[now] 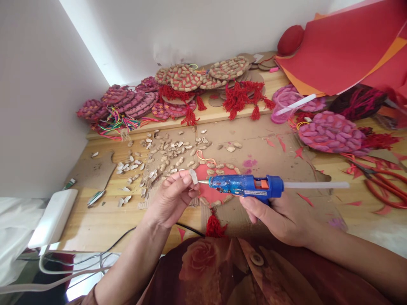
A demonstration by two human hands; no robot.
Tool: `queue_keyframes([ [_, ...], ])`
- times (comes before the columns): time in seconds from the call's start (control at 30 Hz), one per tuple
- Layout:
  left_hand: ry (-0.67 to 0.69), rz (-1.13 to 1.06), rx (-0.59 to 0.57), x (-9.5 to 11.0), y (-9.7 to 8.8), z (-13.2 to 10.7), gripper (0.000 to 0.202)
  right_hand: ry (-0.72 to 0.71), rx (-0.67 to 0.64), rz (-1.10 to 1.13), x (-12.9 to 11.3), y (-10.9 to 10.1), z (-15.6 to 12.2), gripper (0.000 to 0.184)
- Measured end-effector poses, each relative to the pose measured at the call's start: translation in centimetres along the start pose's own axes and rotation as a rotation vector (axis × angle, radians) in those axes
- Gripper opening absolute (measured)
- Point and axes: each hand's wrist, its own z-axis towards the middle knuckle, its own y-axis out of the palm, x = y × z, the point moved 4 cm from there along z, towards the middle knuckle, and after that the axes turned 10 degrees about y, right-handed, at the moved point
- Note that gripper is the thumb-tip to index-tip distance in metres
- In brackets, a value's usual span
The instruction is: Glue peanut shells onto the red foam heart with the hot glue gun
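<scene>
Between thumb and fingers, my left hand [176, 192] pinches a peanut shell half [193, 176]. My right hand [273, 216] is wrapped round the handle of a blue hot glue gun [235, 185], with a white glue stick [314, 185] jutting from its back. The gun's metal nozzle points left and meets or nearly meets the shell. Under both hands lies a red disc [210, 192] partly ringed with peanut shells, with an orange loop [206, 157] at its far edge and a red tassel [215, 223] at its near edge. The gun hides part of the disc.
Loose peanut shells [173, 146] are scattered over the cardboard [235, 135] left of the disc. Finished peanut-covered discs [186, 78] and pink ones [127, 101] are piled behind. Red scissors [386, 186] and red paper sheets [346, 51] lie right. A white power strip [54, 218] sits left.
</scene>
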Motion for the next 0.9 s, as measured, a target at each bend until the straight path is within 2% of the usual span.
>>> queue_keyframes([
  [0.13,0.019,0.027,-0.025,0.1,0.1,0.0,0.032,0.039,0.025,-0.013,0.4,0.0,-0.1,0.035],
  [0.3,0.113,0.174,-0.075,1.2,0.0,-0.1,0.032,0.245,0.183,0.068,2.2,-0.4,0.3,0.040],
  [0.37,0.172,0.361,-0.091,1.7,0.1,-0.1,0.027,0.289,0.259,0.150,2.9,-0.7,0.5,0.041],
  [0.43,0.276,0.642,-0.140,2.0,0.6,0.0,0.018,0.298,0.319,0.179,3.5,-1.0,0.8,0.041],
  [0.53,0.500,1.068,-0.295,1.7,2.2,0.1,0.006,0.288,0.347,0.159,3.8,-1.2,1.0,0.042],
  [0.67,0.727,1.435,-0.503,0.3,3.7,0.4,0.009,0.266,0.353,0.109,3.3,-1.3,1.1,0.042],
  [0.77,0.775,1.607,-0.593,-0.6,3.9,0.6,0.011,0.240,0.358,0.088,3.0,-1.3,1.1,0.038],
  [0.9,0.786,1.728,-0.643,-1.0,4.0,0.7,0.016,0.226,0.343,0.109,3.2,-1.3,1.2,0.035],
])
